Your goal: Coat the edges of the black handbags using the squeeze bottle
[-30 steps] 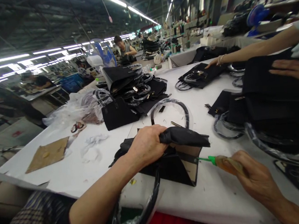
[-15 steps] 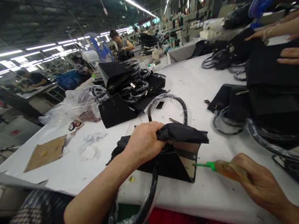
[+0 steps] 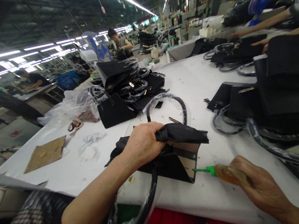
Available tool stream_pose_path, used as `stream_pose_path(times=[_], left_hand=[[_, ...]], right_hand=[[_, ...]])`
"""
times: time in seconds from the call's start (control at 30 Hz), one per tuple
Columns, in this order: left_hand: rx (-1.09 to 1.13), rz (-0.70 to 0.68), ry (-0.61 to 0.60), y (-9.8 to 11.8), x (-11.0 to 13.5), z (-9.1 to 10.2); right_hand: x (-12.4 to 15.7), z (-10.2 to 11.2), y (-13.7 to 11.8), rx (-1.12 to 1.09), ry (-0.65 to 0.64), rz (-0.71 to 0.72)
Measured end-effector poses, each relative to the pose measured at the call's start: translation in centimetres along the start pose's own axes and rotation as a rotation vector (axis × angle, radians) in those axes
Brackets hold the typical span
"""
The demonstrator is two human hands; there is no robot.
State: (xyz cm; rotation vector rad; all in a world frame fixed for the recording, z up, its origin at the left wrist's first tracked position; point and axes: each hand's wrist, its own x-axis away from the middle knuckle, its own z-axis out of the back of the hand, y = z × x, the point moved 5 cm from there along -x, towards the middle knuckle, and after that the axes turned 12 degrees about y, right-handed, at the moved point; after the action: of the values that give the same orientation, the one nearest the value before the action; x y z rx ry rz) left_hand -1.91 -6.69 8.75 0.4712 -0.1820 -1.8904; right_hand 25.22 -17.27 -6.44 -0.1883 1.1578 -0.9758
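My left hand (image 3: 145, 141) is closed on the gathered black lining at the top of a black handbag (image 3: 168, 165) lying on the table. The bag's side gapes toward the right and shows its beige inner face. One plastic-wrapped handle (image 3: 165, 98) arches behind the bag; the other hangs over the table's front edge. My right hand (image 3: 252, 176) grips an amber glue bottle (image 3: 227, 175) with a green nozzle. The nozzle's tip is at the lower inner edge of the bag's open side; whether it touches there I cannot tell.
A pile of black handbags (image 3: 124, 79) stands behind on the white table (image 3: 185, 76). More black bags (image 3: 291, 86) are stacked at right, where a co-worker's hands (image 3: 261, 42) handle them. Brown cardboard (image 3: 45, 155) and clear plastic (image 3: 66, 106) lie at left.
The nozzle tip has moved down along the bag's inner edge, toward its lower corner. My left hand keeps its hold. At right, the co-worker's arms and a black bag have shifted.
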Motion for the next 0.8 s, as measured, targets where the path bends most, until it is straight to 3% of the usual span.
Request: stream_pose_path(times=[0.17,0.33,0.47,0.6,0.73,0.8], left_hand=[[0.005,-0.004,0.004,-0.06,0.17,-0.03],[0.011,0.005,-0.008,-0.17,0.24,-0.13],[0.018,-0.017,0.017,-0.12,0.41,0.01],[0.034,-0.026,0.014,-0.18,0.45,-0.06],[0.045,-0.029,0.013,-0.14,0.28,-0.1],[0.048,-0.02,0.007,-0.12,0.28,-0.11]], right_hand=[[0.25,0.24,0.2,0.022,0.061,-0.007],[0.48,-0.17,-0.08,-0.023,-0.02,-0.009],[0.56,0.11,-0.28,0.006,0.049,-0.018],[0.87,-0.16,-0.64,-0.019,-0.009,-0.023],[0.98,0.12,-0.61,0.018,0.067,-0.027],[0.94,-0.07,-0.71,0.0,0.045,-0.031]])
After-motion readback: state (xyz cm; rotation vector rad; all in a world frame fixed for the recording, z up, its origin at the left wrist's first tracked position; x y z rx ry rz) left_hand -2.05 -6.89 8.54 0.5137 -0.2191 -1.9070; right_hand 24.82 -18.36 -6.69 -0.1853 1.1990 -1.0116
